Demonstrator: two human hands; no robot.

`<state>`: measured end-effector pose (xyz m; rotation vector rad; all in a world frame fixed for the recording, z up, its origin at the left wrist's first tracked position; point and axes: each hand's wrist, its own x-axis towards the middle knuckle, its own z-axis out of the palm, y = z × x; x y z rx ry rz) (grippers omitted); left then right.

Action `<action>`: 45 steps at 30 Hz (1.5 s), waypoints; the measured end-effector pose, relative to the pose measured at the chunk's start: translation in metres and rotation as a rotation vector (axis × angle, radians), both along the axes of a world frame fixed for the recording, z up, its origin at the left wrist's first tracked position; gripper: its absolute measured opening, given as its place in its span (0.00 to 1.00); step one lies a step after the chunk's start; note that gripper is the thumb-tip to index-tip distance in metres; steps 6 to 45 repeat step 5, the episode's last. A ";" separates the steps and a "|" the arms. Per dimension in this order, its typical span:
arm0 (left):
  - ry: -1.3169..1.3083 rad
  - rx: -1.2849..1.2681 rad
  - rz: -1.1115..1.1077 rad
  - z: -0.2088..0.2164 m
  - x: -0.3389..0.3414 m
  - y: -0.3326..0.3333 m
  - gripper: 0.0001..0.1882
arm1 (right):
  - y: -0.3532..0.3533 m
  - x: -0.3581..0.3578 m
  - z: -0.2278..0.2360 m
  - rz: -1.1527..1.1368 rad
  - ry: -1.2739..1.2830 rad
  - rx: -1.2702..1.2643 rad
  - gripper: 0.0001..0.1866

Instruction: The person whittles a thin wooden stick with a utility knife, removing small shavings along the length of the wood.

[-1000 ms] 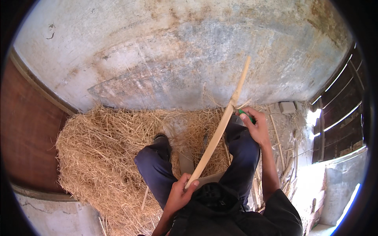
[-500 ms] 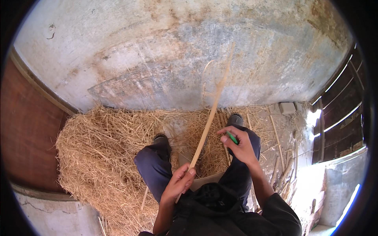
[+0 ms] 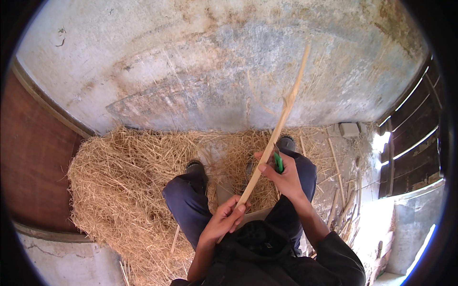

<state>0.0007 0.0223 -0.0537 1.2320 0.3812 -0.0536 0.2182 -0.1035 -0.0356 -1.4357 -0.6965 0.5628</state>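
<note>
A long, pale bamboo strip (image 3: 290, 104) rises at a slant from my lap, its far end up in front of the wall. My left hand (image 3: 224, 219) is closed around its lower end. Higher up, my right hand (image 3: 282, 175) grips a small green-handled knife (image 3: 278, 163) and pinches the strip between thumb and fingers. The knife's dark blade shows only in part, by the strip's right edge. Left of the strip, a thin, blurred, curved sliver (image 3: 256, 95) shows against the wall.
A large straw heap (image 3: 124, 190) lies to my left, with loose straw between my feet. Several thin sticks (image 3: 336, 164) lie on the floor to the right, near a grey block (image 3: 348, 129). A stained wall (image 3: 191, 71) stands ahead, and dark boards (image 3: 412, 138) at the right.
The strip has swung to the right at its upper end. My right hand, previously apart from it with the knife, now grips it. The thin sliver has moved lower along the wall.
</note>
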 end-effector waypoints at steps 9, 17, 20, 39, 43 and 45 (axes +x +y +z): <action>0.020 0.218 -0.024 0.006 -0.004 0.001 0.21 | 0.007 0.011 0.000 -0.071 -0.025 0.066 0.16; 0.020 0.218 -0.024 0.006 -0.004 0.001 0.21 | 0.007 0.011 0.000 -0.071 -0.025 0.066 0.16; 0.020 0.218 -0.024 0.006 -0.004 0.001 0.21 | 0.007 0.011 0.000 -0.071 -0.025 0.066 0.16; 0.020 0.218 -0.024 0.006 -0.004 0.001 0.21 | 0.007 0.011 0.000 -0.071 -0.025 0.066 0.16; 0.020 0.218 -0.024 0.006 -0.004 0.001 0.21 | 0.007 0.011 0.000 -0.071 -0.025 0.066 0.16; 0.020 0.218 -0.024 0.006 -0.004 0.001 0.21 | 0.007 0.011 0.000 -0.071 -0.025 0.066 0.16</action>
